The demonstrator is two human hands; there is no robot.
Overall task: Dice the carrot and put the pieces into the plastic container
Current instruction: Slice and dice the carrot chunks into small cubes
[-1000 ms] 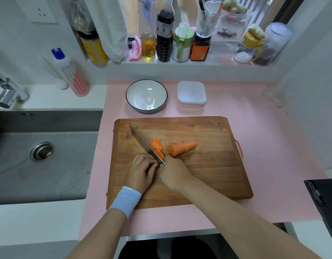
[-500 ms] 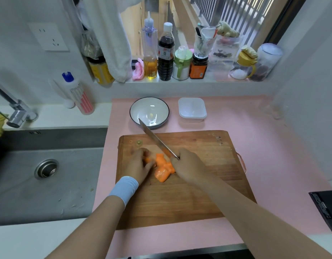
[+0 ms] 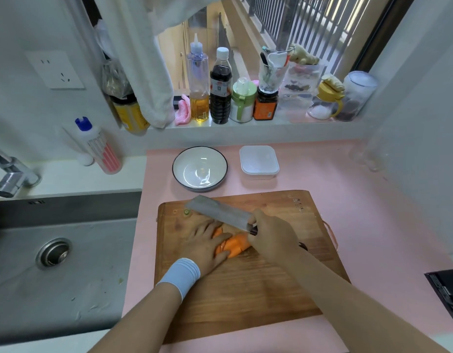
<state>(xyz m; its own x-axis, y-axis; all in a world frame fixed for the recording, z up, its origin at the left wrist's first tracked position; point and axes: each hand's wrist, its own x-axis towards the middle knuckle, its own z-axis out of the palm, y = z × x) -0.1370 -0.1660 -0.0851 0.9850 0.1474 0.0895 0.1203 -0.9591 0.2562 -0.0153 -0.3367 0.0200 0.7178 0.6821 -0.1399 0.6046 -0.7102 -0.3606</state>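
Carrot held on the wooden board, cleaver over it.
The left hand holds the carrot between fingers and thumb; the right hand, fist wrapped on the cleaver, sits just right of it. The plastic container stands beyond the board.

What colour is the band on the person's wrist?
The wristband is light blue, clearest in the head view.

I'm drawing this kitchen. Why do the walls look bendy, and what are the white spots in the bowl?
Head view: the wide-angle lens bows and tilts the wall and window frame. Head view again: the white spots in the bowl are glare, probably window light, and the knife blade shines pale too.
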